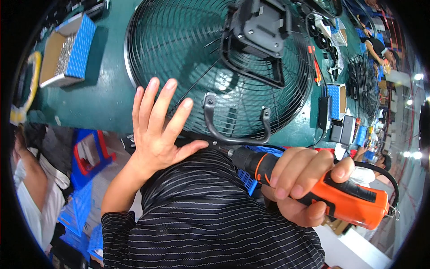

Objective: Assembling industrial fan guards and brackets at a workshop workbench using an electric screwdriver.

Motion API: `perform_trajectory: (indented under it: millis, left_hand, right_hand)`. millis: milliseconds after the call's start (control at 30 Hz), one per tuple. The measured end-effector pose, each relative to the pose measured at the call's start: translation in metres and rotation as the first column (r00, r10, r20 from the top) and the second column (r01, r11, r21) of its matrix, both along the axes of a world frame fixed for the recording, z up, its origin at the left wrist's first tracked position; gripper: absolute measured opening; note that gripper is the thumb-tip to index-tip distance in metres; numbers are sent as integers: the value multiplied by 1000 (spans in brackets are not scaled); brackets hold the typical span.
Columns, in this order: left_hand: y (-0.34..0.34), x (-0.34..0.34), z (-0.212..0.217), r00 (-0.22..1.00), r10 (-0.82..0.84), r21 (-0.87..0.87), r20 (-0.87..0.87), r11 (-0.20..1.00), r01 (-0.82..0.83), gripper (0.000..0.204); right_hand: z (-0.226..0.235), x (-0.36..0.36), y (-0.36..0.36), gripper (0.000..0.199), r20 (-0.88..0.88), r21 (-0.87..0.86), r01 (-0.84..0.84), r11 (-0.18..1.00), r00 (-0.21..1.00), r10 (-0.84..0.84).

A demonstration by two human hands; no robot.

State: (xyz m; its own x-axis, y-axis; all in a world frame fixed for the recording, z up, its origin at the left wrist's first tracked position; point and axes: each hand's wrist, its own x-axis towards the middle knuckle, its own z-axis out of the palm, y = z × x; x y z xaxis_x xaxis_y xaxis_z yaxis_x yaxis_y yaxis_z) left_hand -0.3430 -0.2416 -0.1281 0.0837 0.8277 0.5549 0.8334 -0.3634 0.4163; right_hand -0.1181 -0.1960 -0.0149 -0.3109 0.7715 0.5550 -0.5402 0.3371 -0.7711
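Observation:
A large black wire fan guard [179, 45] lies on the green table with a boxy black motor housing [262, 31] on top. A curved black carry handle [237, 138] sits at its near edge. My right hand [304, 179] is wrapped around an orange and black electric screwdriver [358, 201], held level with its tip pointing left. That tip reaches the black strip along the guard's near edge, by a small screw head [215, 143]; whether they touch I cannot tell. With fingers spread, my left hand [156, 130] rests against the guard's near left edge, its thumb toward the bit.
At the left stands an open blue and white carton [74, 51] of small metal parts. Another small blue box [337, 98] and a black box [344, 130] are on the right. An orange-handled tool [315, 65] lies beside the guard. People work on both sides.

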Motion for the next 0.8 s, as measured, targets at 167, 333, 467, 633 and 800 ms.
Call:
perform_trajectory:
  millis: [167, 333, 467, 633, 800]
  left_hand:
    - [-2, -7, -8, 1000, -10, 8, -17, 1000, 10, 77]
    - [-7, -17, -5, 999, -15, -15, -32, 1000, 14, 73]
    - [-7, -15, -4, 998, -44, -67, 36, 997, 46, 75]
    - [1, 2, -4, 990, -61, -5, 125, 998, 62, 68]
    - [5, 8, -12, 970, -92, 23, 227, 996, 90, 75]
  right_hand:
    - [1, -29, -5, 48, 22, 27, 124, 992, 992, -125]
    - [2, -36, -1, 48, 143, 68, 4, 998, 990, -14]
    - [4, -41, -9, 49, 141, 15, 175, 985, 974, -175]
    - [9, -31, -13, 36, 176, 87, 169, 982, 967, -182]
    - [6, -29, -14, 35, 246, 156, 215, 964, 937, -249]
